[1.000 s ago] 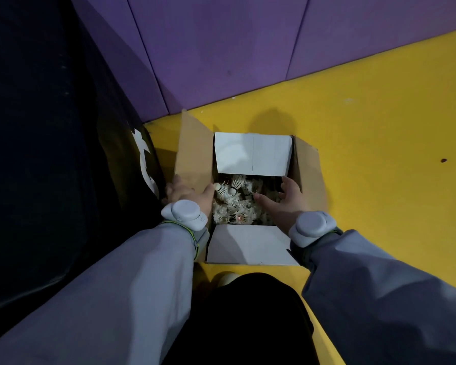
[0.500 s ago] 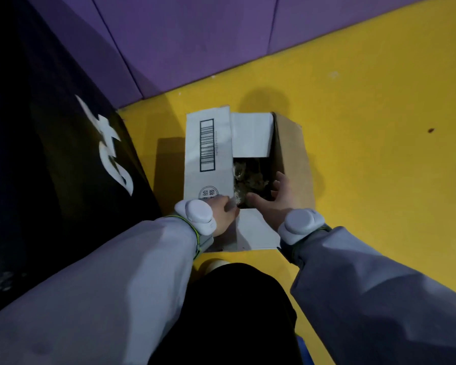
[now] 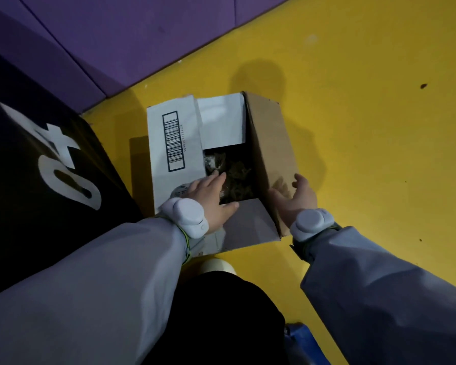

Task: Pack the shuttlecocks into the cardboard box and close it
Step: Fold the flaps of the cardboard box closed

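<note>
A cardboard box [image 3: 271, 143] sits on the yellow floor in front of me. Its left flap [image 3: 169, 143], white with a barcode, lies folded over the opening. The far flap [image 3: 221, 122] and near flap [image 3: 248, 222] are folded inward too. The brown right flap stands upright. White shuttlecocks [image 3: 219, 162] show dimly in the dark gap between the flaps. My left hand [image 3: 211, 196] lies flat, pressing the left flap's near corner, fingers spread over the opening. My right hand [image 3: 298, 193] is open, its palm against the outside of the upright right flap.
A black panel [image 3: 50, 185] with white "04" print stands close on the left of the box. Purple wall padding [image 3: 116, 35] runs behind. Yellow floor [image 3: 366, 127] stretches to the right. A blue object [image 3: 303, 343] peeks out near my right knee.
My left hand has pressed the barcode flap further down over the box. My right hand left the box's inside and now lies against the outer face of the right flap.
</note>
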### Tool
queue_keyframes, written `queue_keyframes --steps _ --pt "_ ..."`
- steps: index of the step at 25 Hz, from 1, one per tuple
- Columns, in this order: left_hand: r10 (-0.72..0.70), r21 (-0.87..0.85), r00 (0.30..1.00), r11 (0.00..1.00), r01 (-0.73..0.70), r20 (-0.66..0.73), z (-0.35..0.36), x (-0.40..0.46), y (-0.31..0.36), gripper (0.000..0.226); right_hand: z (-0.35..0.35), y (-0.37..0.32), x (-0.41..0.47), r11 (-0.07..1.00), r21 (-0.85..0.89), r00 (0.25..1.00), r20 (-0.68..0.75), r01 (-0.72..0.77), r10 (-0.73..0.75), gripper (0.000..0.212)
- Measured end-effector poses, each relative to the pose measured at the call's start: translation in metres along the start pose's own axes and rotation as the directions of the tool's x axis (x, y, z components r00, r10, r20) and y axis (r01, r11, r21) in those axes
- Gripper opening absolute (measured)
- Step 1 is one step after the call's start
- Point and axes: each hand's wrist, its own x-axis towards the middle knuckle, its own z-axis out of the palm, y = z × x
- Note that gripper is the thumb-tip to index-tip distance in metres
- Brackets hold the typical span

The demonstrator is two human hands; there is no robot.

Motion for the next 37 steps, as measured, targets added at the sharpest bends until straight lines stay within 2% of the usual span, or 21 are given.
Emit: queue_keyframes --steps 3,6,10,15,22,31,34,37 --pt "0.034 0.042 0.999 0.999 -0.035 0.012 0.003 0.006 0.025 0.075 -0.012 0.032 0.013 0.979 0.037 0.98 0.026 -0.2 0.199 0.084" --pt "0.019 0.024 1.0 1.0 -0.02 0.009 0.007 0.01 0.037 0.077 -0.019 0.057 0.02 0.951 0.033 0.95 0.073 -0.307 0.305 0.088" --pt "0.004 0.048 1.0 0.999 -0.004 -0.003 0.008 0.014 0.032 0.08 -0.02 0.065 0.031 0.949 0.03 0.943 0.121 -0.314 0.308 0.087" --pt "0.011 0.073 1.0 0.997 -0.011 -0.001 0.005 0.018 0.037 0.081 -0.014 0.065 0.038 0.921 0.152 0.925 0.189 -0.359 0.33 0.079" --pt "0.007 0.055 1.0 0.998 -0.006 -0.012 -0.011 -0.004 0.045 0.078 -0.047 0.049 0.027 0.936 0.106 0.942 0.048 -0.335 0.332 0.069" --pt "0.065 -0.024 0.994 0.997 -0.067 -0.082 -0.048 -0.062 0.039 0.079 -0.083 -0.011 -0.037 0.986 0.084 0.987 -0.051 -0.146 0.15 0.061" --pt "0.075 -0.059 0.992 0.995 -0.081 -0.098 -0.058 -0.08 0.027 0.077 -0.08 -0.04 -0.064 0.993 0.093 0.998 -0.002 -0.069 0.07 0.061" --pt "0.077 -0.096 0.99 0.991 -0.088 -0.117 -0.068 -0.096 0.011 0.075 -0.064 -0.066 -0.087 0.999 0.047 0.992 0.122 0.015 -0.02 0.059"
